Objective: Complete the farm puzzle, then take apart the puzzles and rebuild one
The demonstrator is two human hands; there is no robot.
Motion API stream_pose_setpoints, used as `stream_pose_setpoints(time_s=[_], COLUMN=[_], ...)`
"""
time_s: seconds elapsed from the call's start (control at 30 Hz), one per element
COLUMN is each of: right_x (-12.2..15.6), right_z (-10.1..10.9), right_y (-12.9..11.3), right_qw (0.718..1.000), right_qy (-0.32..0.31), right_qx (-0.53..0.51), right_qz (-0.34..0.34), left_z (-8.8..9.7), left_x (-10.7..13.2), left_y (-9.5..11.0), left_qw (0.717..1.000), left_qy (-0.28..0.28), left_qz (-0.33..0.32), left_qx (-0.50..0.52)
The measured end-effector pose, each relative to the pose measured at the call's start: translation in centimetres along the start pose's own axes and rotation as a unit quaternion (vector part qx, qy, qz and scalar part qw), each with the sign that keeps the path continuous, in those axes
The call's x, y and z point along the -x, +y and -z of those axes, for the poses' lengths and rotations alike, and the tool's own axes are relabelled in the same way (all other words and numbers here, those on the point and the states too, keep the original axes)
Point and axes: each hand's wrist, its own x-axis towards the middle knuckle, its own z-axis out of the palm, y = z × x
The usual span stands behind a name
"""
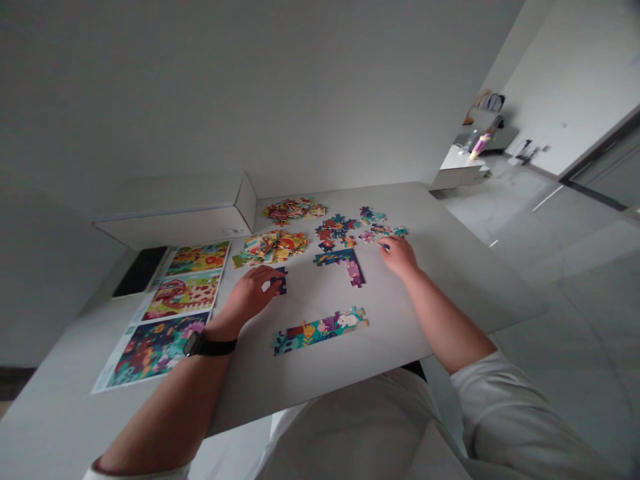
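Note:
On the left, my left hand (254, 291) has its fingers closed on dark blue puzzle pieces (281, 281) that lie on the table. Over at the right, my right hand (399, 255) pinches a small dark puzzle piece (384, 247) at the edge of the loose pieces. Between the hands lies a joined corner section (353, 268) in dark blue and purple. Closer to me is a joined strip (320, 329) with a white rabbit and plants. A pile of dark, mixed pieces (337, 230) and a few scattered teal pieces (371, 215) lie beyond the corner section.
A yellow-orange pile (273, 247) and a red-toned pile (295, 209) of pieces lie farther back. Printed picture sheets (183, 290) and a black phone-like slab (141, 271) are at the left. A white box (175, 227) stands against the wall on the table (400, 320).

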Motion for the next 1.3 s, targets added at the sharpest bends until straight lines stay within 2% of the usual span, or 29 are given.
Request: stream_pose_setpoints(time_s=[0.17, 0.3, 0.47, 0.67, 0.97, 1.13, 1.3], right_x=[-0.6, -0.6, -0.5, -0.2, -0.1, -0.3, -0.6], right_z=[1.9, 2.2, 1.5, 0.9, 1.2, 0.7, 0.6], right_y=[4.2, 5.8, 5.3, 4.6, 3.4, 3.3, 3.7], right_qw=[0.992, 0.987, 0.994, 0.995, 0.988, 0.987, 0.990], right_qy=[0.038, 0.035, 0.004, -0.029, -0.030, -0.027, -0.019], right_qx=[0.020, 0.027, 0.020, 0.066, 0.066, 0.071, -0.001], right_qz=[-0.120, -0.156, -0.108, -0.070, -0.134, -0.141, -0.137], left_z=[-0.3, -0.4, -0.4, -0.5, -0.5, -0.4, -0.5], left_x=[0.0, 0.0, 0.0, 0.0, 0.0, -0.1, -0.1], left_y=[0.2, 0.3, 0.6, 0.7, 0.8, 1.0, 0.8], left_qw=[1.000, 1.000, 1.000, 1.000, 1.000, 1.000, 1.000], left_qy=[-0.002, 0.003, 0.003, -0.004, -0.002, -0.004, 0.000], left_qz=[-0.017, -0.020, -0.018, -0.012, -0.014, -0.014, -0.006], left_qx=[0.004, 0.006, 0.003, 0.004, -0.001, 0.001, 0.005])
